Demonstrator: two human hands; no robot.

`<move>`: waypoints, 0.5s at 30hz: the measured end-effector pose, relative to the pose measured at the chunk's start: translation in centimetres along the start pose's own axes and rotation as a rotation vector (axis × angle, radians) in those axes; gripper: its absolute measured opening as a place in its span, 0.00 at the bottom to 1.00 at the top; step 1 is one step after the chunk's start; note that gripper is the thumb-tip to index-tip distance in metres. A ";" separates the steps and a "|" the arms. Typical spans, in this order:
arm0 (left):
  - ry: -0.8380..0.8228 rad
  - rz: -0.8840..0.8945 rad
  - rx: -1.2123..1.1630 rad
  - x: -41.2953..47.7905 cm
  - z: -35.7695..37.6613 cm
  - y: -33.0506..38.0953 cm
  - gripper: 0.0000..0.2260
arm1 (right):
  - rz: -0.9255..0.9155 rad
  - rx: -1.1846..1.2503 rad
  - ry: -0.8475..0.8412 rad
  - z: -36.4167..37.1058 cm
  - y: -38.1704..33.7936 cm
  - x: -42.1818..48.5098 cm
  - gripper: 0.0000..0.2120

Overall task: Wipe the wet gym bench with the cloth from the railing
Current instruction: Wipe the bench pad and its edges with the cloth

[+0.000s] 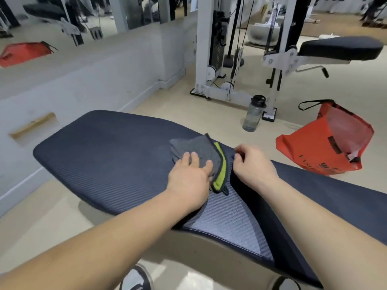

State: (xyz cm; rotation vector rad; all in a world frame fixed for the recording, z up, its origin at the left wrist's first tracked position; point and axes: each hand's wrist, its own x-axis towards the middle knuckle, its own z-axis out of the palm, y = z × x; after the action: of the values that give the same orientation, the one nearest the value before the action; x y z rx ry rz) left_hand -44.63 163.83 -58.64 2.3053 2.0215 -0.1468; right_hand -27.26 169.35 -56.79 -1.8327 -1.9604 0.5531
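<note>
A dark blue padded gym bench runs across the middle of the view, with a ribbed surface and a paler patch near its front edge. A folded grey cloth with a lime-green border lies on the pad. My left hand presses flat on the cloth's near part, fingers spread over it. My right hand rests on the pad just right of the cloth, fingers curled, touching the bench where two pad sections meet. Whether it pinches anything is unclear.
An orange bag lies open on the floor to the right. A clear water bottle stands by the white cable machine. Another black bench seat is at the far right. A mirrored wall runs along the left.
</note>
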 end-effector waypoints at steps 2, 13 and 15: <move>0.013 0.230 -0.087 2.1 -0.1 0.7 0.22 | -0.030 0.038 0.088 0.0 -0.1 0.4 0.14; 0.087 -0.043 -0.097 2.5 0.2 -9.4 0.22 | -0.147 0.021 -0.150 1.2 -5.2 0.0 0.11; 0.087 -0.156 -0.049 0.2 0.3 -11.9 0.22 | -0.202 0.037 -0.197 1.8 -6.5 -0.8 0.11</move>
State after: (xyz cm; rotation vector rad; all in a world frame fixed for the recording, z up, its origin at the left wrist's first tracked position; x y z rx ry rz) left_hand -56.41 165.52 -58.87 2.1600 2.2199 -0.0053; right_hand -33.60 168.08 -54.83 -1.5860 -2.2157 0.7226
